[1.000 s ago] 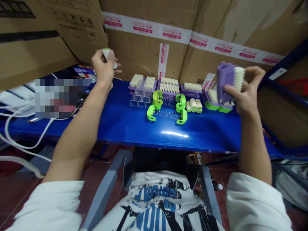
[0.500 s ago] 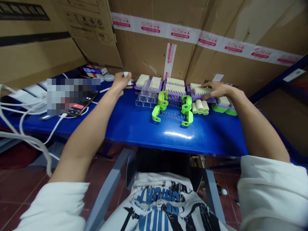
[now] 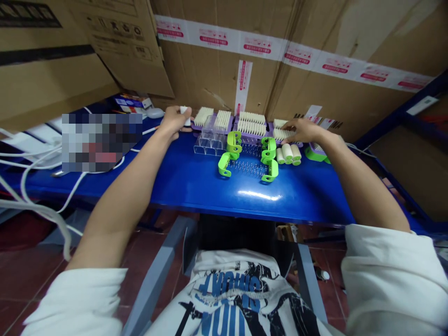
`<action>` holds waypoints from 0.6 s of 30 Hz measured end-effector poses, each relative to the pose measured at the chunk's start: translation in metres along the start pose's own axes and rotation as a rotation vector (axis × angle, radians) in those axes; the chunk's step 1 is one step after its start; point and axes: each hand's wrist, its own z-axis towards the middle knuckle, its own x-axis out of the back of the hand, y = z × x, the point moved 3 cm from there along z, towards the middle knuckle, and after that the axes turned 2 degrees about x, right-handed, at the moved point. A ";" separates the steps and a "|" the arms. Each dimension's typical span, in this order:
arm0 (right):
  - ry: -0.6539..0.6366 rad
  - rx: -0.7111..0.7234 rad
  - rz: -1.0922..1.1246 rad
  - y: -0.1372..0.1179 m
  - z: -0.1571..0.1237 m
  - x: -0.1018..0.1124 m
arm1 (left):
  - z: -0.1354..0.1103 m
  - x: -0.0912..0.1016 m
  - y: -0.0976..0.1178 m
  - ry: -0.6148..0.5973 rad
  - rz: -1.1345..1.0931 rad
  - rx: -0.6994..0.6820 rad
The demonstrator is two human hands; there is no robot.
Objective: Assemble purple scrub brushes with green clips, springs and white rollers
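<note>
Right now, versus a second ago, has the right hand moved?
Yes: the right hand has moved left, closer to the vertical white-and-red tape strip.

front tabletop (image 3: 196, 186) free, green brackets (image 3: 272, 169) and bristled blocks (image 3: 251, 125) in the way behind

White sleeves (image 3: 392, 270) were loose, ending near the elbows | white shirt (image 3: 231, 255) bore black jagged shapes, blue block lettering | left hand (image 3: 174, 121), right hand (image 3: 304, 129) were bare

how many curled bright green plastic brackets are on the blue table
4: back left bracket, back right bracket, front left bracket and front right bracket. Others may be hidden.
</note>
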 end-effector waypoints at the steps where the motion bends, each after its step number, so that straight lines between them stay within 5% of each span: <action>1: 0.013 0.023 0.007 -0.001 -0.001 -0.001 | 0.000 0.000 0.000 -0.001 -0.003 -0.003; 5: 0.156 0.033 0.055 0.007 -0.012 0.006 | 0.000 0.000 -0.001 -0.019 -0.014 -0.011; 8: 0.316 -0.171 0.048 0.021 -0.020 0.014 | 0.001 0.001 -0.002 -0.035 -0.006 -0.010; 12: 0.305 -0.372 0.102 0.026 -0.018 0.007 | 0.003 0.001 -0.004 -0.013 0.006 -0.025; 18: 0.343 -0.299 0.155 0.017 -0.007 -0.005 | 0.003 0.002 -0.007 -0.043 -0.004 -0.041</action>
